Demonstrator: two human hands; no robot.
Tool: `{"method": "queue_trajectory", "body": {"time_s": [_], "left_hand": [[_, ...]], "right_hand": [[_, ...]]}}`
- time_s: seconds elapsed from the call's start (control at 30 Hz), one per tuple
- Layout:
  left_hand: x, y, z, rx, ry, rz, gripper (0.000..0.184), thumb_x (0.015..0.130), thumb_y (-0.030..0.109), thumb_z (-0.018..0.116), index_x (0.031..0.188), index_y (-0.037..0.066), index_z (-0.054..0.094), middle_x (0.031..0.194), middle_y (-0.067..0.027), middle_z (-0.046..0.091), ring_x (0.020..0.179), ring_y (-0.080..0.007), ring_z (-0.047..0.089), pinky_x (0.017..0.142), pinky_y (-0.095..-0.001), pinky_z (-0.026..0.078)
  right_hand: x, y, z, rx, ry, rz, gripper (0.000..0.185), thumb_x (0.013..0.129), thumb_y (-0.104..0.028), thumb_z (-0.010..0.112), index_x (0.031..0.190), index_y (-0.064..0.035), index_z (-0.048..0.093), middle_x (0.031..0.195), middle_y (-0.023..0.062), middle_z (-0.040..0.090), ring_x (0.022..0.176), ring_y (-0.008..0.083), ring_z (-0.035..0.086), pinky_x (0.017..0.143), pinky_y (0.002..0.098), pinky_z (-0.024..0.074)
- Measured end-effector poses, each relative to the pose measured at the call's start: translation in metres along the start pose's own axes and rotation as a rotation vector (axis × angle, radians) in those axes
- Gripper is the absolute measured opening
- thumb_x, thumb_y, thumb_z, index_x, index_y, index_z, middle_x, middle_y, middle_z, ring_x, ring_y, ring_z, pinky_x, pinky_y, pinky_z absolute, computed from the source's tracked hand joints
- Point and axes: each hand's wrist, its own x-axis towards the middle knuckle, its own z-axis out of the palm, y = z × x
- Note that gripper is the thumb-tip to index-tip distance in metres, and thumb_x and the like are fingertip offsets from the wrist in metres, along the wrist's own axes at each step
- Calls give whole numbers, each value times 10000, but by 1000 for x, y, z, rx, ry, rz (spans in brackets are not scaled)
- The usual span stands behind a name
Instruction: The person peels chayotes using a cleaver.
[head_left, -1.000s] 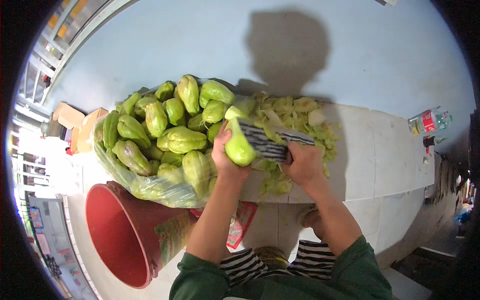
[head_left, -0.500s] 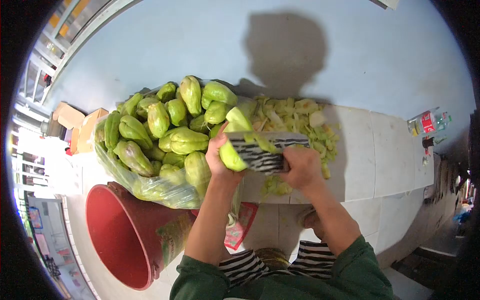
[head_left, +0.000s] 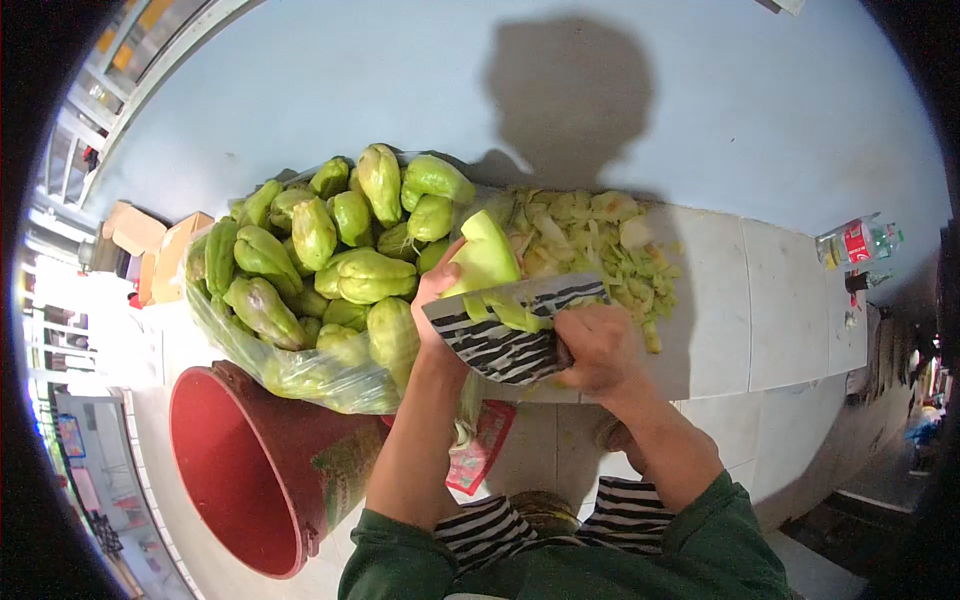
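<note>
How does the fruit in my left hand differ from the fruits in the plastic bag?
The held fruit is paler and smoother, while the bagged fruits have darker, creased skins. The held fruit is in your left hand by the knife; the bagged fruits lie heaped. Both are green.

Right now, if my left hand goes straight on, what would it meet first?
Besides the peeled green fruit it holds, your left hand would probably meet ridged green fruits in the clear plastic bag; depth is unclear.
</note>
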Motion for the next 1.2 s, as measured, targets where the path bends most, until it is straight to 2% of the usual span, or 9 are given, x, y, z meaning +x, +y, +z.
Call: {"method": "queue_trajectory", "body": {"time_s": [0.17,0.37,0.47,0.57,0.73,0.87,1.0,1.07,1.2], "left_hand": [[-9,-1,13,-20,205,25,715,744,326,558,1331,-42,381,1141,-199,570,1017,-318,577,914,-425,458],[-7,3,15,29,-59,-16,708,728,312,585,1311,-45,404,1122,-183,588,985,-309,595,871,-401,489],[-13,2,19,16,46,-23,734,712,310,593,1317,-54,391,1121,-207,582,1001,-308,592,867,-417,495],[-11,-1,15,38,202,18,764,695,314,605,1321,-60,379,1119,-212,579,974,-308,604,862,-433,504],[-12,4,19,70,19,-40,774,671,321,610,1296,-71,375,1062,-224,578,868,-350,639,607,-463,568],[-9,2,19,8,0,-69,803,657,334,628,1301,-62,358,1041,-249,571,788,-388,641,561,-477,584],[-10,7,19,24,-141,-160,746,672,331,626,1281,-25,385,1045,-260,570,815,-429,626,559,-522,576],[-10,5,19,-18,-165,-173,701,697,349,608,1264,-13,410,1047,-249,578,844,-405,623,602,-509,572],[-3,1,20,-178,33,-5,588,816,456,491,1217,26,479,1088,-229,568,873,-347,601,722,-462,512]], "right_hand": [[0,18,10,-48,87,153,340,562,-254,732,696,-86,468,598,105,535,577,324,567,521,427,429],[4,9,3,6,103,65,318,526,-174,730,635,-76,448,560,100,473,545,329,529,499,407,405],[0,32,17,-73,141,256,316,519,-175,734,638,-78,457,550,93,462,546,328,529,502,402,411],[4,21,4,-35,87,131,299,522,-171,731,659,-71,485,568,105,487,561,339,541,506,399,416],[4,31,12,26,119,222,274,550,-170,721,686,-55,512,584,134,512,558,355,545,506,391,424],[6,29,-3,37,54,226,213,606,-154,697,696,-43,540,575,156,510,531,357,531,510,389,429],[7,35,4,96,97,355,178,630,-146,685,695,-34,562,578,166,518,525,360,524,510,390,427],[13,38,-6,118,-83,658,232,675,-235,656,700,-25,563,631,194,569,661,396,593,594,450,473],[10,36,-1,113,-34,533,221,703,-238,637,723,-23,590,645,211,572,675,394,596,607,452,469]]}}
